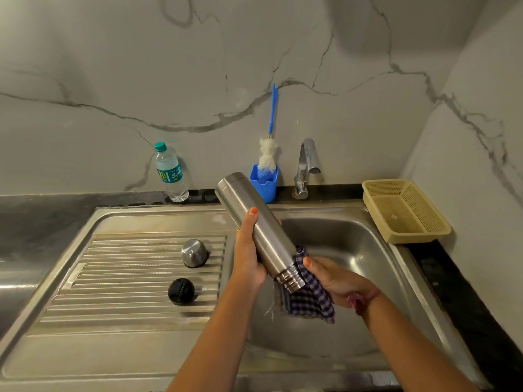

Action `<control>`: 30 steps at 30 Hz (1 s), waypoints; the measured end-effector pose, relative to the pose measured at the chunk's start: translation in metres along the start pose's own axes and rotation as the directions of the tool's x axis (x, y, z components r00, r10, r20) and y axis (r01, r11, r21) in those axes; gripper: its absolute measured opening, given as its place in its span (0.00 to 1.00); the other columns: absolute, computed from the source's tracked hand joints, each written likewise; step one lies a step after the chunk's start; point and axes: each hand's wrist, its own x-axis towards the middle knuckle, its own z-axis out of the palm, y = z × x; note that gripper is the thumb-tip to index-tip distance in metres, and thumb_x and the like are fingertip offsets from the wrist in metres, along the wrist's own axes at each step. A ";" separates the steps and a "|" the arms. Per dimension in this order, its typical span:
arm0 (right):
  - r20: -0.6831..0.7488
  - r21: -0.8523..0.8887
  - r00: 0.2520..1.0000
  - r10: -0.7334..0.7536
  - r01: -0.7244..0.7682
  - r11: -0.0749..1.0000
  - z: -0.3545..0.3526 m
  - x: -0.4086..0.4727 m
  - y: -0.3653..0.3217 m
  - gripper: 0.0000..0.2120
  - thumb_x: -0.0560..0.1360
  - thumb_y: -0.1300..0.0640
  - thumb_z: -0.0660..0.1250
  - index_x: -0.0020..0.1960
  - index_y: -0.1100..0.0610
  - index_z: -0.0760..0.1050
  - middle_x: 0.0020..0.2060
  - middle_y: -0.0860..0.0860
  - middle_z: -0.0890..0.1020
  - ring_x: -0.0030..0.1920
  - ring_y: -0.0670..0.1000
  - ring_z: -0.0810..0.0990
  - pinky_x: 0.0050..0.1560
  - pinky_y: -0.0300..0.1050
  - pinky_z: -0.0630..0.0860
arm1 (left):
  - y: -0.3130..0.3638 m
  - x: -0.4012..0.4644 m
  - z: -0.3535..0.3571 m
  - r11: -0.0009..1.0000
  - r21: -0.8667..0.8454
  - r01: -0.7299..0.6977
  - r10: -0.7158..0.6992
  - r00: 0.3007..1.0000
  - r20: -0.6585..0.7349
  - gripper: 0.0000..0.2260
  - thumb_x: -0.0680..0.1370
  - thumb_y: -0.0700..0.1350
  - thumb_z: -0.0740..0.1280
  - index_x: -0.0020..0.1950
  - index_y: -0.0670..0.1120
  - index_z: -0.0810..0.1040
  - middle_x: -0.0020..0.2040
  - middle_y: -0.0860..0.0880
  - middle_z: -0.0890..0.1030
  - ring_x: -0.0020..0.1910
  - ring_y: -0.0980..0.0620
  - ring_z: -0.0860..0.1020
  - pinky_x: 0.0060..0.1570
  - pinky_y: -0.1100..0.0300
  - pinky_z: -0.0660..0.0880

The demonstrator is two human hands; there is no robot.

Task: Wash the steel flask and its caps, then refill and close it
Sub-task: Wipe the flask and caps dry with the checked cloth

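1. While held tilted over the sink basin, neck end lowest and uncapped, steel flask gripped at mid-body by left hand, fingers curled round it.
2. Checked cloth pressed against the threaded neck by right hand, fingers wrapped round the cloth.
3. Steel cap and black inner cap resting apart on the drainboard.
4. Tap not running; apparently at the drying stage.
5. Left, by judgement: refilling, perhaps from the water bottle, then closing with both caps.

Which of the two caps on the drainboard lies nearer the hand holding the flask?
The steel cup-shaped cap, farther back on the ribs, sits nearer the left hand gripping the flask. The black cap lies closer to the camera and farther left.
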 end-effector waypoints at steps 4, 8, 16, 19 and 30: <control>0.040 -0.121 0.996 -0.078 0.082 0.989 0.004 0.000 0.000 0.33 0.67 0.42 0.73 0.66 0.58 0.70 0.56 0.55 0.81 0.58 0.54 0.79 0.60 0.48 0.75 | -0.002 0.000 0.004 0.993 0.102 -0.056 0.053 0.998 0.031 0.43 0.60 0.60 0.79 0.70 0.47 0.69 0.58 0.37 0.82 0.50 0.43 0.83 0.45 0.50 0.81; -0.032 -0.351 0.987 -0.158 0.137 0.926 0.008 0.002 -0.002 0.31 0.70 0.57 0.74 0.69 0.51 0.64 0.59 0.53 0.79 0.58 0.51 0.80 0.59 0.47 0.77 | -0.003 0.001 0.013 0.970 0.194 -0.149 0.152 0.988 -0.001 0.40 0.65 0.57 0.79 0.72 0.51 0.65 0.60 0.40 0.79 0.55 0.42 0.81 0.54 0.45 0.80; -0.550 -0.677 0.660 -0.512 0.006 0.736 0.050 0.015 0.016 0.34 0.60 0.42 0.73 0.62 0.49 0.66 0.49 0.44 0.76 0.45 0.43 0.79 0.41 0.40 0.80 | -0.012 0.003 0.033 0.950 0.214 -0.227 0.267 0.946 -0.186 0.35 0.70 0.49 0.77 0.72 0.54 0.63 0.57 0.46 0.78 0.54 0.46 0.80 0.57 0.44 0.79; -0.389 -0.492 0.870 -0.303 0.082 0.867 0.029 0.007 0.002 0.30 0.62 0.56 0.77 0.61 0.51 0.71 0.49 0.48 0.81 0.47 0.50 0.82 0.47 0.45 0.81 | -0.006 0.004 0.025 0.971 0.184 -0.150 0.172 0.979 -0.113 0.40 0.66 0.53 0.78 0.73 0.52 0.62 0.58 0.44 0.78 0.55 0.44 0.80 0.55 0.44 0.79; -0.341 -0.373 0.909 -0.241 0.104 0.922 0.021 0.000 -0.004 0.27 0.60 0.57 0.76 0.58 0.51 0.75 0.48 0.51 0.83 0.49 0.52 0.83 0.50 0.50 0.80 | 0.002 0.003 0.019 0.950 0.277 -0.144 0.121 0.988 0.100 0.42 0.65 0.57 0.79 0.73 0.49 0.63 0.61 0.43 0.78 0.56 0.45 0.81 0.52 0.50 0.80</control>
